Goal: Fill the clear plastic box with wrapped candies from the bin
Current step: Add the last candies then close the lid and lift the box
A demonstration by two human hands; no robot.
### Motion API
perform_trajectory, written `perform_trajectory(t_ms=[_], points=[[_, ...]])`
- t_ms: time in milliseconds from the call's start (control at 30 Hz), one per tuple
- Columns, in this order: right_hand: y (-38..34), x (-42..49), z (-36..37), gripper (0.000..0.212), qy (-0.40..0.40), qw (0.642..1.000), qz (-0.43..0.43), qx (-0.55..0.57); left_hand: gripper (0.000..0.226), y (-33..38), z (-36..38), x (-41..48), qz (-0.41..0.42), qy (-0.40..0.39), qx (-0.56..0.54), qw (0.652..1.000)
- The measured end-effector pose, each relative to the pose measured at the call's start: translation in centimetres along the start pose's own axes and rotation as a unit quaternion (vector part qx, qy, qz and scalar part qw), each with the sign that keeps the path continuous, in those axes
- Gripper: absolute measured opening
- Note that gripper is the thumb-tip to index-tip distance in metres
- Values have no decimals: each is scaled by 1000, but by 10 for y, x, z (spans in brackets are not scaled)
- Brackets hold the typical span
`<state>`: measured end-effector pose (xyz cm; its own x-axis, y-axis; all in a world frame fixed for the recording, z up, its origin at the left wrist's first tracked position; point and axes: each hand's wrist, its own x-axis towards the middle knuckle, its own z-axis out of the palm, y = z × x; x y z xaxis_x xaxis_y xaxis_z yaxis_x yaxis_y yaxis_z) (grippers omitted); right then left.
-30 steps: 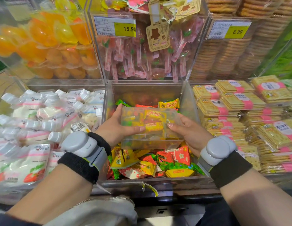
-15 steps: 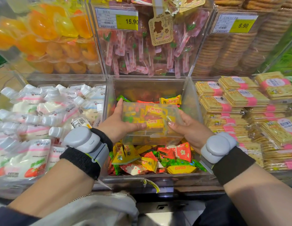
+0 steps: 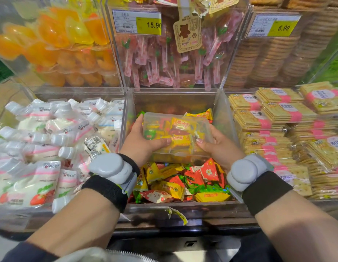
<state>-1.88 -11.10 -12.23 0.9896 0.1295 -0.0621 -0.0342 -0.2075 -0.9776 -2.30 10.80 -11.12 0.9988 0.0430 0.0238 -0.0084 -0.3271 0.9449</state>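
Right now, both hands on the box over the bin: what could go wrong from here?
1. The left hand and right hand grip the clear plastic box only at its ends, above the bin; slick plastic could slip and drop onto the wrapped candies.
2. The box looks nearly full, and I cannot tell whether a lid is latched; tilting may spill it.
3. The grey wrist units sit close to the bin's clear walls and could knock them.

Yellow price tags (image 3: 148, 25) read 15.90 and, at right (image 3: 283, 28), 6.90.
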Motion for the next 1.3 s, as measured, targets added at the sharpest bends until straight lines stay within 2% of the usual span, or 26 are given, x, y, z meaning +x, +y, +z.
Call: perform_trajectory(t_ms=[200, 600, 767, 1000, 1233, 1300], points=[[0, -1, 3, 73, 11, 999, -10, -36, 102, 0, 5, -7, 22, 63, 62, 996], [-3, -1, 2, 73, 17, 993, -4, -120, 100, 3, 4, -7, 3, 35, 109, 993], [-3, -2, 3, 73, 18, 994, -10, -106, 98, 3, 4, -8, 14, 49, 78, 996], [-4, 2, 1, 71, 44, 997, 28, -58, 94, 4, 5, -5, 13, 65, 55, 996], [0, 8, -1, 94, 9, 997, 75, -22, 104, 4, 5, -6, 8, 59, 83, 995], [2, 7, -1, 90, -4, 997, 70, -25, 105, 5, 5, -7, 14, 55, 91, 994]])
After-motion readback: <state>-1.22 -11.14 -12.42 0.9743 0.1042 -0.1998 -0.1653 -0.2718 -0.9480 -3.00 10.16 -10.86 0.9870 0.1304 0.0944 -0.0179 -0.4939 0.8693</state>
